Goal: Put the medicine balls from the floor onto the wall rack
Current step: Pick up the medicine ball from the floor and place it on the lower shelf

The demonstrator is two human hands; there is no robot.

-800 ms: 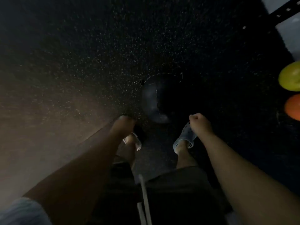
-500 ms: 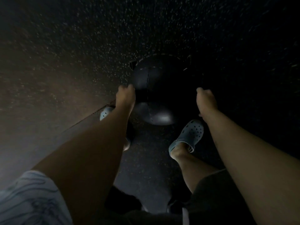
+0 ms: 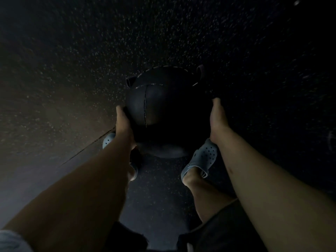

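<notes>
A large black medicine ball (image 3: 163, 106) with white stitched seams and two loop handles sits on the dark speckled floor just ahead of my feet. My left hand (image 3: 123, 124) presses flat against its left side. My right hand (image 3: 217, 120) is against its right side, fingers stretched forward along the ball. Both palms cup the ball between them; the fingertips are lost in shadow. The wall rack is out of view.
The dark speckled rubber floor (image 3: 181, 33) fills the view. My feet in light blue clogs stand under the ball, the left clog (image 3: 109, 140) and the right clog (image 3: 201, 159). A floor seam (image 3: 87, 149) runs diagonally at the left.
Both hands went from loose fists near my feet down and forward to the sides of the black ball. The view dropped closer; the yellow and orange balls at the right left the frame.
</notes>
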